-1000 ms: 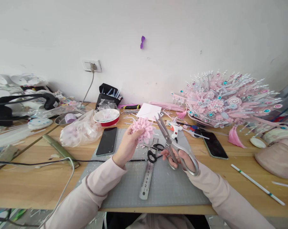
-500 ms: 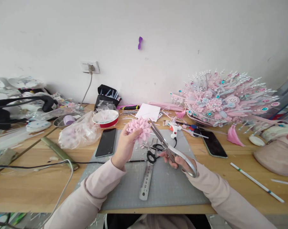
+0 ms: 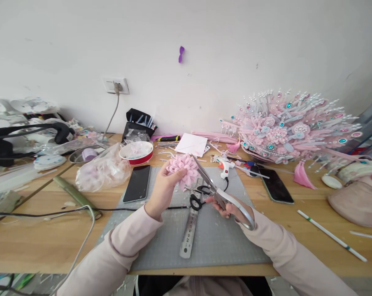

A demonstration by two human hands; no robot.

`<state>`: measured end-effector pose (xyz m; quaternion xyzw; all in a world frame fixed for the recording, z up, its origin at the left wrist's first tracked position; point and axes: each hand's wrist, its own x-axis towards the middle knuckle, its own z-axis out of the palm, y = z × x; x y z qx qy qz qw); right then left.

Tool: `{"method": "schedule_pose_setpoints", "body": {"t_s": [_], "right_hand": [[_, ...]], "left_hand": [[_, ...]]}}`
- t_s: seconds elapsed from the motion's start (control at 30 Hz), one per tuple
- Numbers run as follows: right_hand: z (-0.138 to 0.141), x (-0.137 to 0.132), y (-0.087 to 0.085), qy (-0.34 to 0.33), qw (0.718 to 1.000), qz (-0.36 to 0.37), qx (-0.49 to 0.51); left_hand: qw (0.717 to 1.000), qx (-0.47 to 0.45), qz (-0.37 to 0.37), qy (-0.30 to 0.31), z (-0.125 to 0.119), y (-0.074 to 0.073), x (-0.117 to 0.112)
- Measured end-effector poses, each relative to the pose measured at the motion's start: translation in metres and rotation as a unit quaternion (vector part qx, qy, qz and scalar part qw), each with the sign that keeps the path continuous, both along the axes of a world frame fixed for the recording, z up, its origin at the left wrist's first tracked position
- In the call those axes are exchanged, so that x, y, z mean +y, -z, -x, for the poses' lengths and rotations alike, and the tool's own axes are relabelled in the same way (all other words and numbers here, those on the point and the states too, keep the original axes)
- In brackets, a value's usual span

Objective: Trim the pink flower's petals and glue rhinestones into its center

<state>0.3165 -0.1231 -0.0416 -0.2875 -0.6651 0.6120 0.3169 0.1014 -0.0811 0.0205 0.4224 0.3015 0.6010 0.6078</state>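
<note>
Between the thumb and fingers of my left hand is a pink looped-petal flower, raised over the cutting mat. My right hand is wrapped round the handles of large silver scissors. Their blades point up and left, with the tips close beside the flower's right edge; whether they touch it I cannot tell. Under the hands, a small pair of black-handled scissors lies across a steel ruler on the grey cutting mat.
Behind the mat stands a white glue gun. Phones lie left and right. A red-and-white tub and plastic bag sit left. A large pink beaded headdress fills the back right. A black cable crosses the mat.
The flower in my left hand has tilted and shifted slightly right, closer to the scissor blades. My right hand and the large scissors have hardly moved.
</note>
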Motion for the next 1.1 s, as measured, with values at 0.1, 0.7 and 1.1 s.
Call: {"method": "schedule_pose_setpoints", "body": {"t_s": [0.1, 0.7, 1.1], "right_hand": [[-0.001, 0.002, 0.006, 0.001, 1.0, 0.017, 0.011], [0.005, -0.005, -0.006, 0.028, 0.998, 0.055, 0.005], [0.005, -0.008, -0.019, 0.087, 0.978, -0.152, -0.11]], "left_hand": [[1.0, -0.007, -0.001, -0.005, 0.0, 0.001, 0.001], [1.0, -0.004, 0.018, 0.001, -0.001, -0.001, -0.002], [0.998, 0.002, 0.046, 0.037, 0.004, -0.009, 0.0]]}}
